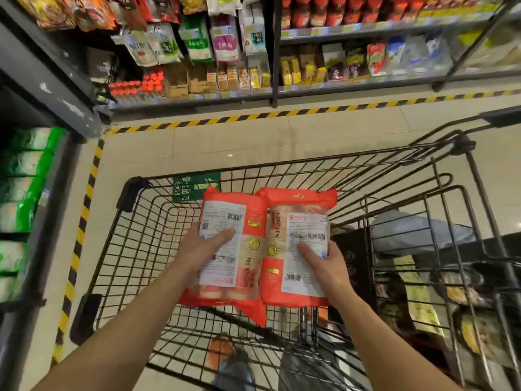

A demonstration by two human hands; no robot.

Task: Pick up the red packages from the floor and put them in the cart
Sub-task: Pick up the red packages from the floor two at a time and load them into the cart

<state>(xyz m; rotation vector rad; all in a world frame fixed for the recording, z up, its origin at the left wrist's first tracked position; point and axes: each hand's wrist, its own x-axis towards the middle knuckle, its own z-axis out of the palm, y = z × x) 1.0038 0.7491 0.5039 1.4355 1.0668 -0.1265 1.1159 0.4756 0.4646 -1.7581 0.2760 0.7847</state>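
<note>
Over the cart (129, 193) basket, two red packages are held side by side, edges touching. Left hand (203, 249) clamps the left package (253, 249): thumb pressed on the white label, fingers hidden beneath. Right hand (327, 266) clamps the right package (304, 227) the same way. Both packages sit above the basket floor, not resting on it. "MIEFOLEN" reads on each; one barcode per label; finer print is unreadable.
</note>
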